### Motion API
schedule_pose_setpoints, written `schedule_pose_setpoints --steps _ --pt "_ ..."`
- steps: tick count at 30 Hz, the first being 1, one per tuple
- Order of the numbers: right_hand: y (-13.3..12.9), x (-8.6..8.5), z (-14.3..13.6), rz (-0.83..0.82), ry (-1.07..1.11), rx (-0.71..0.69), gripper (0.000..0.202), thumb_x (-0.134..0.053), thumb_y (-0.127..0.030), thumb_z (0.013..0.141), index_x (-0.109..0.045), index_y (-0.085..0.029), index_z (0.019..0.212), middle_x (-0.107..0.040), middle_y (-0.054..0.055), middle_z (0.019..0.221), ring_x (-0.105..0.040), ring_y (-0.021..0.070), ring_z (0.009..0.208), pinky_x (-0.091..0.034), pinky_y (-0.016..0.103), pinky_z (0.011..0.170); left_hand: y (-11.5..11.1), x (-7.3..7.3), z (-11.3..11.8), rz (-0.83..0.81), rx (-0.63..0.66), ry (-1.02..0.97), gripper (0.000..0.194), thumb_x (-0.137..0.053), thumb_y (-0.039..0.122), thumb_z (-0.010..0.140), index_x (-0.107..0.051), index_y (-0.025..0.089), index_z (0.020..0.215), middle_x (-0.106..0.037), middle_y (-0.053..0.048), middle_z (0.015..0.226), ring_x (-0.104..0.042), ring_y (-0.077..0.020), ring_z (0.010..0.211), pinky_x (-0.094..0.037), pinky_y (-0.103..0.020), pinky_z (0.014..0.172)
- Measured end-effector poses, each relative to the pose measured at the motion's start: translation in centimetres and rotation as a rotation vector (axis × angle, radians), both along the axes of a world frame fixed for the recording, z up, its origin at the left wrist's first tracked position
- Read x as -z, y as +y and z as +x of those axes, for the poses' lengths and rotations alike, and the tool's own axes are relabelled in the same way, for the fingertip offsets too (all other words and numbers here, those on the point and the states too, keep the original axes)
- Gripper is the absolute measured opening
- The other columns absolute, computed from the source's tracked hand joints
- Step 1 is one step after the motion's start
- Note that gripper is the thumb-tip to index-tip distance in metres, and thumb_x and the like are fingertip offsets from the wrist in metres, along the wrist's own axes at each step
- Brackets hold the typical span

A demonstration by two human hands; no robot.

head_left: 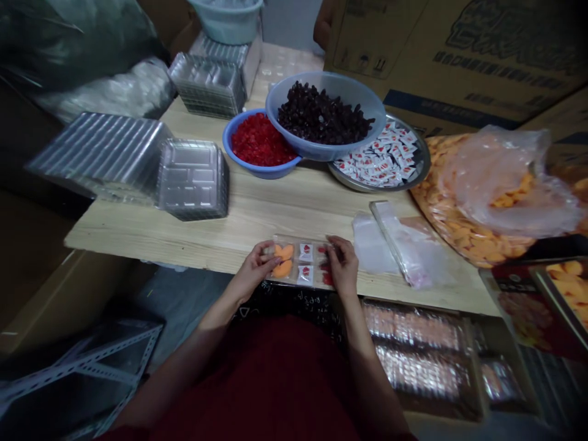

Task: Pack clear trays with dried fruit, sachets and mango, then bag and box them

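A clear plastic tray (294, 262) lies level at the front edge of the wooden table, between my hands. Orange pieces (283, 268) sit in its left compartments, two small white packets (305, 274) in the middle, and red pieces on the right, partly covered by fingers. My left hand (258, 267) grips the tray's left end, thumb on top. At the right end, my right hand (342, 262) holds the tray with bent fingers.
Bowls of red pieces (261, 142), dark pieces (321, 116) and white packets (381, 156) stand behind. Stacked trays (193, 177) are left; plastic sleeves (395, 245) and a bag of orange pieces (468, 226) right. A box of packs (418, 349) sits below the table edge.
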State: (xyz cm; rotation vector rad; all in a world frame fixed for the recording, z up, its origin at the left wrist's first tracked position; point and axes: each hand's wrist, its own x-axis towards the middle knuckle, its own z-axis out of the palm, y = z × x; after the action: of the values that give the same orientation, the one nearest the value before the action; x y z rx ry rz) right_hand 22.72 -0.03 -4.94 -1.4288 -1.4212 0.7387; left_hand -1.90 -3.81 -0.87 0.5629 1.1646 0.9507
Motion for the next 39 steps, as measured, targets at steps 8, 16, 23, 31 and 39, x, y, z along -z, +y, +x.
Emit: schedule_pose_setpoints --steps 8,16,23,31,39 --pt "-2.5 -1.7 -0.4 -0.283 0.527 0.111 0.076 -0.079 -0.047 0.079 -0.052 -0.024 0.146 -0.065 0.012 0.138 -0.069 0.0215 0.107 -0.058 0.039 0.091 -0.4 -1.4 1.3 -0.051 -0.046 -0.276 0.047 -0.082 0.021 0.081 -0.064 0.017 0.124 -0.076 -0.009 0.119 -0.075 -0.0194 0.102 -0.059 -0.029 0.094" --pt "-3.7 -5.0 -0.5 -0.523 0.774 -0.059 0.059 -0.080 -0.048 0.081 -0.063 -0.028 0.134 -0.077 0.004 0.115 -0.073 0.0198 0.090 -0.060 0.035 0.081 -1.5 -1.9 0.2 -0.158 0.064 -0.314 0.038 -0.079 0.022 0.084 -0.070 0.018 0.120 -0.074 -0.011 0.125 -0.073 -0.0239 0.110 -0.060 -0.035 0.099" --pt "-2.8 -5.4 2.7 -0.192 0.030 0.116 0.052 -0.067 -0.047 0.092 -0.061 -0.022 0.137 -0.071 0.011 0.117 -0.065 0.0247 0.102 -0.051 0.044 0.097 -1.5 -1.0 -0.6 -0.185 -0.099 -0.279 0.036 -0.076 0.015 0.083 -0.070 0.015 0.119 -0.075 -0.011 0.120 -0.075 -0.0235 0.106 -0.063 -0.034 0.097" --pt "2.7 -5.4 5.8 -0.389 -0.983 0.116 0.020 -0.062 -0.024 0.090 -0.076 -0.009 0.093 -0.067 0.022 0.101 -0.064 0.0309 0.092 -0.048 0.038 0.076 -0.8 -1.6 -1.0 -0.162 -0.200 -0.251 0.038 -0.072 0.009 0.084 -0.068 0.014 0.122 -0.074 -0.013 0.124 -0.076 -0.0241 0.104 -0.065 -0.034 0.091" --pt "3.8 -6.3 7.0 -0.517 -0.998 0.047 0.021 -0.055 -0.019 0.093 -0.075 -0.014 0.090 -0.075 0.014 0.097 -0.069 0.0232 0.084 -0.040 0.028 0.068 -1.2 -1.6 -0.9 -0.164 -0.254 -0.274 0.042 -0.070 0.005 0.084 -0.067 0.012 0.126 -0.074 -0.015 0.122 -0.075 -0.0259 0.105 -0.063 -0.037 0.094"
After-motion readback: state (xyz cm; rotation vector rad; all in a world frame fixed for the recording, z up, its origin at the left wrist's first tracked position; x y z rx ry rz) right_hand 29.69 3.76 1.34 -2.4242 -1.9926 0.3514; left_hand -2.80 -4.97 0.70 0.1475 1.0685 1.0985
